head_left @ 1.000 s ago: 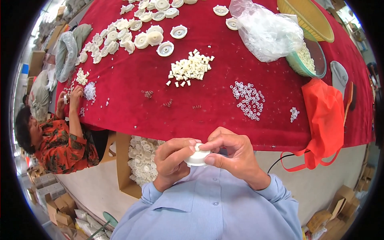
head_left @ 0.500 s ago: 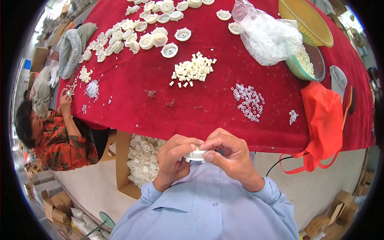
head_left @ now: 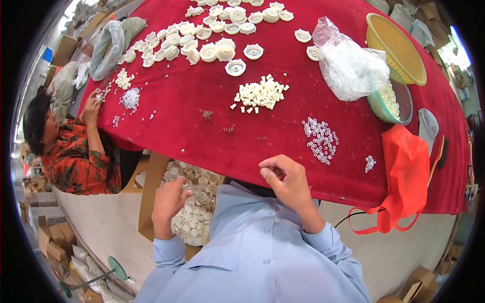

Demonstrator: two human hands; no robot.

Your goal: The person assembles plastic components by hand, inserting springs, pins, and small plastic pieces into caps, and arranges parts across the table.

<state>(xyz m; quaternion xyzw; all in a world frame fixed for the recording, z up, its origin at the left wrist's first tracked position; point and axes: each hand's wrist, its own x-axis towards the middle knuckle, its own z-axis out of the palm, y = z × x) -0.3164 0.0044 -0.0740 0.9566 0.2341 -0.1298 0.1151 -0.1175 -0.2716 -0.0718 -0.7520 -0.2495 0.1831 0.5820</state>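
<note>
My left hand is over the cardboard box, its fingers apart and nothing visible in it. Many round white plastic caps fill that box below the table's edge. Above the near edge of the red cloth, my right hand is loosely bent, thumb and forefinger slightly apart, and I make out nothing between them. Closest beyond it lie small coiled springs, with more springs to their left. A pile of small cream plastic pieces sits farther back, and small white rings lie to the right.
Round white plastic parts spread across the back of the red cloth. At right are a clear plastic bag, yellow basket, green bowl, red cloth bag and brush. A co-worker works at left.
My hands have moved apart, and the white cap they held is no longer in them. The left went left over the box; the right rose slightly. The view has shifted.
</note>
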